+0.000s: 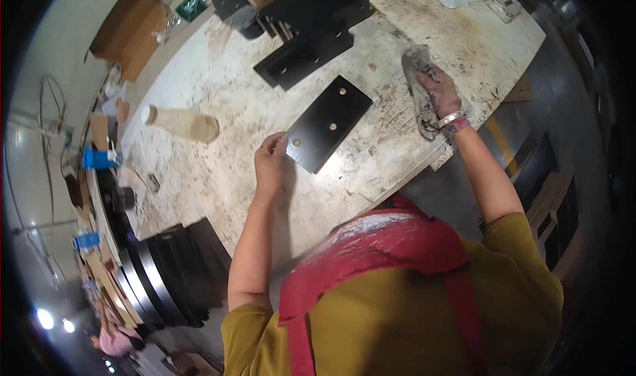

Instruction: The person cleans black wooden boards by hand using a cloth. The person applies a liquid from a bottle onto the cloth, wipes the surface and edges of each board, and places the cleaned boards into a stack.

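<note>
A black rectangular plate with three round holes lies at a slant on the stained white table. My left hand pinches its near left corner between thumb and fingers. To the right, my right hand is closed on a grey, dirty rag resting on the tabletop, apart from the plate. Beyond the plate are more black plates with holes, in an overlapping pile. A bottle of cloudy yellowish liquid with a white cap lies on its side at the left.
The worn white table has its near edge against my red apron. Black panels stand stacked at lower left. An open cardboard box and a dark round container are at the far left. Another person is in the distance.
</note>
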`<state>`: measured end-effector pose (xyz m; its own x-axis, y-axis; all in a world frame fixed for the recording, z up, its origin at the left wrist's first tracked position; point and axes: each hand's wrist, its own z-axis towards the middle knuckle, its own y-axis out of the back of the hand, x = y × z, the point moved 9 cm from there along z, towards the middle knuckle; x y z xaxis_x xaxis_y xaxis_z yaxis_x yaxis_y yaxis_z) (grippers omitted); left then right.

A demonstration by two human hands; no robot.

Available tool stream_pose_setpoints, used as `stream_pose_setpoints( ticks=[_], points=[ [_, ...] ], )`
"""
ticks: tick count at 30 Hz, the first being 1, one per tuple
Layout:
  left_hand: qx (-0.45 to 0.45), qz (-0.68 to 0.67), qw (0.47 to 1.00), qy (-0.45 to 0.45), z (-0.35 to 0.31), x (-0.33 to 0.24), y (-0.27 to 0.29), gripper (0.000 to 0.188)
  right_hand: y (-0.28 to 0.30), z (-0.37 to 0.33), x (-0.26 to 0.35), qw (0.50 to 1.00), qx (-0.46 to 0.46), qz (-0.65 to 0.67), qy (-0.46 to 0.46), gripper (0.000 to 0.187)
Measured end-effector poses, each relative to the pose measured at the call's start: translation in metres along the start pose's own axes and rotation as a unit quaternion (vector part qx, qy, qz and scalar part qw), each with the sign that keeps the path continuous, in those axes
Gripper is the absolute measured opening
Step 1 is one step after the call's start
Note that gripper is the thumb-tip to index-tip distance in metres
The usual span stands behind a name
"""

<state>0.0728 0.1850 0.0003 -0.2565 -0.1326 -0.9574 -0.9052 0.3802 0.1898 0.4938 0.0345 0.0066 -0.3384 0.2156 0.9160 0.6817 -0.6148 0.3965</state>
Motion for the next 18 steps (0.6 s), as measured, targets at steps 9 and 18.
stream_pose_setpoints(
  ticks=[9, 18],
  points=[
    [-0.001, 0.384, 0.905, -0.184, -0.109, -0.03, -0.044, 0.101, -0.189, -0.128, 0.184, 0.838, 0.261, -0.338, 0.339, 0.023],
    [-0.012, 0.3, 0.92, -0.251, -0.098, -0.02, -0.033, 0.098, -0.156, -0.039, 0.136, 0.889, 0.203, -0.347, 0.22, 0.018]
  ],
)
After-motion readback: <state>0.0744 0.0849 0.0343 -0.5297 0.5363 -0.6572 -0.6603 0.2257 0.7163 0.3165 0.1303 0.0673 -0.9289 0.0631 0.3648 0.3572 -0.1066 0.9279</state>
